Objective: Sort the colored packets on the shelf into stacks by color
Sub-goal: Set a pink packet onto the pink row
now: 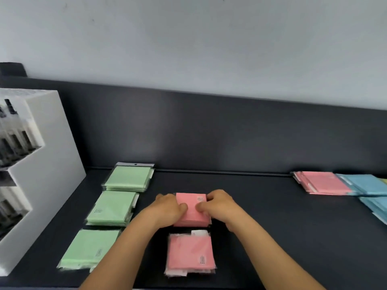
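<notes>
Gripping the pink stack (pixel 191 217) between left hand (pixel 167 208) and right hand (pixel 217 206), thumbs on top, on the shelf (pixel 272 195); best to tap edges flush and press level before letting go, keeping clear of the second pink stack (pixel 190 254) just nearer than the hands.

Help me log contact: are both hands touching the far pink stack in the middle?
Touching. The head view shows the left hand and right hand holding the pink stack by its sides, thumbs resting on top.
</notes>
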`<action>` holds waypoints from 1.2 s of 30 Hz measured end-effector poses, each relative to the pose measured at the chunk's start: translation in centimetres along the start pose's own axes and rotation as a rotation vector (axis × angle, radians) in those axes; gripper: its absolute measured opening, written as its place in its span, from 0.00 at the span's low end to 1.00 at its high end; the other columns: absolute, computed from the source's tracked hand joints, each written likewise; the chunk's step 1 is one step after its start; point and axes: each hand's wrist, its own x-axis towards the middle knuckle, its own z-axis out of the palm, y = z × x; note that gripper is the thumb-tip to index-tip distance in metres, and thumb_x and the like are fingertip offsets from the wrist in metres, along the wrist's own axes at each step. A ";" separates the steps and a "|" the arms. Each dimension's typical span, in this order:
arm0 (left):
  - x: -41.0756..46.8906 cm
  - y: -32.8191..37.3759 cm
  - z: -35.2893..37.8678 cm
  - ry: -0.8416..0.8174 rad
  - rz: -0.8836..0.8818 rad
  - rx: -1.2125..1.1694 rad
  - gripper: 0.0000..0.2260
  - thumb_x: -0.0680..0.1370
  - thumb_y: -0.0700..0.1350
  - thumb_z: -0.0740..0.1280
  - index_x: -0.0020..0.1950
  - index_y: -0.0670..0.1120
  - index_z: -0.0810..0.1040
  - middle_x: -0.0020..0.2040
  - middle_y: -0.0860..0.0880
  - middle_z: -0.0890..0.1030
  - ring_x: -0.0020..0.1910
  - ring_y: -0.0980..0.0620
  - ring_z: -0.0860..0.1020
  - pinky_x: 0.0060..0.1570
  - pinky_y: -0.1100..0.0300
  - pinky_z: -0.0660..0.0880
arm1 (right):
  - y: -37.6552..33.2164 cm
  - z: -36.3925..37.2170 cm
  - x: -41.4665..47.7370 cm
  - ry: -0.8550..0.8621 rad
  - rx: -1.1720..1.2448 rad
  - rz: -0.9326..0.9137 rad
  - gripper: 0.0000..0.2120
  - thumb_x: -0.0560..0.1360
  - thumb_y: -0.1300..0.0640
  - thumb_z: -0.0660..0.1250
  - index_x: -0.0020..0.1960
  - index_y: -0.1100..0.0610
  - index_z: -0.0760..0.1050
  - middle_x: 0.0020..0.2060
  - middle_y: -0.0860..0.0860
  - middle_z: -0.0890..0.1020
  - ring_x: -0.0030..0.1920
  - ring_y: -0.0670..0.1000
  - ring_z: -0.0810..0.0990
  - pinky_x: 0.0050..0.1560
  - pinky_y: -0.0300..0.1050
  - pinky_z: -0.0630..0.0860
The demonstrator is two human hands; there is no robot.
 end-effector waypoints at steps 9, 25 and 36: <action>-0.7 1.4 -0.4 0.091 -0.048 0.240 0.26 0.79 0.54 0.57 0.70 0.38 0.62 0.66 0.40 0.64 0.63 0.42 0.70 0.60 0.52 0.69 | 0.7 0.3 0.3 0.012 0.038 -0.013 0.13 0.72 0.56 0.69 0.54 0.59 0.78 0.50 0.53 0.82 0.48 0.50 0.80 0.43 0.40 0.77; 2.3 19.9 4.1 -0.097 0.396 0.151 0.22 0.79 0.55 0.59 0.68 0.43 0.66 0.65 0.46 0.72 0.54 0.53 0.71 0.62 0.54 0.70 | 14.0 -20.0 0.9 0.593 -0.092 0.038 0.28 0.74 0.54 0.66 0.71 0.61 0.64 0.67 0.59 0.71 0.67 0.58 0.70 0.64 0.48 0.68; 8.8 31.8 11.4 -0.005 0.177 -0.250 0.19 0.78 0.54 0.61 0.59 0.40 0.71 0.51 0.48 0.78 0.49 0.49 0.76 0.50 0.55 0.73 | 19.6 -30.6 5.2 0.398 -0.194 0.092 0.18 0.74 0.53 0.66 0.58 0.63 0.70 0.53 0.57 0.77 0.50 0.56 0.75 0.45 0.42 0.68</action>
